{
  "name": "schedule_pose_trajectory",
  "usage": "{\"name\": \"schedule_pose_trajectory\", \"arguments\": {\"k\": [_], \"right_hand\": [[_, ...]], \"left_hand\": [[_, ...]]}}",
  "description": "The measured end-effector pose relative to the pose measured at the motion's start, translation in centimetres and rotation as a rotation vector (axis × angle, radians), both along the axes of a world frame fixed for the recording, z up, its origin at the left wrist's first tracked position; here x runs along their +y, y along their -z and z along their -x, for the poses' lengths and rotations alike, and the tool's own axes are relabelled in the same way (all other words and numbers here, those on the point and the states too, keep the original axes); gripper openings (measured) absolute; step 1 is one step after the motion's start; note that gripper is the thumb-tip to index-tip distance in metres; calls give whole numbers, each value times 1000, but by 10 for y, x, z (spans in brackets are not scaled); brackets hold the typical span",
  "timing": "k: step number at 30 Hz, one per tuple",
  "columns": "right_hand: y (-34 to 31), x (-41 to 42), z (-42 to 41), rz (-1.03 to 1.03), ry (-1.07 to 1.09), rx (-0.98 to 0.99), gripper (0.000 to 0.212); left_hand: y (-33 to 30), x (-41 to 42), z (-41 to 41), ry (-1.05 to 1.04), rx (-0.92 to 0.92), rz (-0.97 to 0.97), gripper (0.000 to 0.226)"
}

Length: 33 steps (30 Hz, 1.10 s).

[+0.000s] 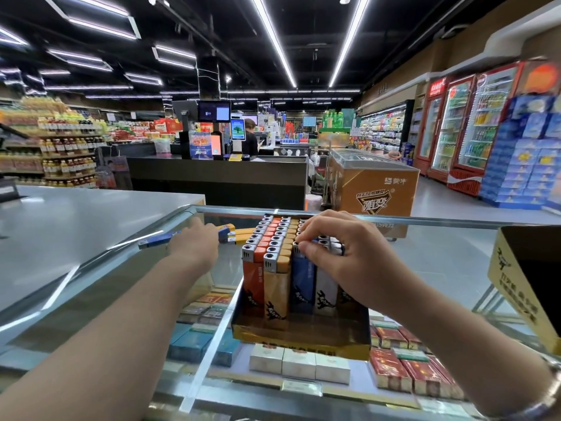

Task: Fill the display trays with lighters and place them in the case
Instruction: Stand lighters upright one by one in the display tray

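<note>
lighters [274,268] | right hand [343,250] fingers pinch one | left hand [194,241] outstretched, fingers hidden

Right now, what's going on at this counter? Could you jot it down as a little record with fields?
place: shop, glass counter
tray: display tray on the glass, rows of upright lighters
right hand: fingertips on a blue lighter in the tray
left hand: reaching to loose lighters lying on the glass
under glass: cigarette packs
</note>
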State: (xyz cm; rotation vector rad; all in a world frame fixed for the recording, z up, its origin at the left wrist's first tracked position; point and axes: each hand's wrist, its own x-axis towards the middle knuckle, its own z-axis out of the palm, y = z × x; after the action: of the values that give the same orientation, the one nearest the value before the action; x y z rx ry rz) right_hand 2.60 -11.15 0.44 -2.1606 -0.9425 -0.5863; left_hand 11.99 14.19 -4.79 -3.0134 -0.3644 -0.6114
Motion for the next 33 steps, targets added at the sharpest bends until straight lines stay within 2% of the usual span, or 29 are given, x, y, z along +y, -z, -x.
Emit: {"name": "schedule_pose_trajectory", "arguments": {"k": [4,8,10,12,15,17,20,26,33], "right_hand": [[0,0,2,4,7,0,3],[-1,0,2,28,1,7,6],[-2,-1,2,33,-9,1,7],[-3,-1,2,33,-15,-6,7],[-3,-2,0,27,-18,-1,6],[-2,-2,0,22,-16,1,5],[-2,-1,0,17,-12,0,5],[-2,-1,-1,11,-14,10,5],[-1,-1,-2,16,-23,10,4]], "left_hand": [[-4,3,-2,-21,-100,-107,16],[-16,4,-9,21,-214,-391,26],[-18,5,-14,69,-227,-427,27],[-16,10,-23,134,-241,-364,28],[-11,18,-34,167,-233,-151,28],[-9,24,-38,138,-145,-50,28],[-6,31,-38,77,-30,-27,29],[-8,32,-34,66,-52,50,31],[-24,26,-12,129,17,562,26]]}}
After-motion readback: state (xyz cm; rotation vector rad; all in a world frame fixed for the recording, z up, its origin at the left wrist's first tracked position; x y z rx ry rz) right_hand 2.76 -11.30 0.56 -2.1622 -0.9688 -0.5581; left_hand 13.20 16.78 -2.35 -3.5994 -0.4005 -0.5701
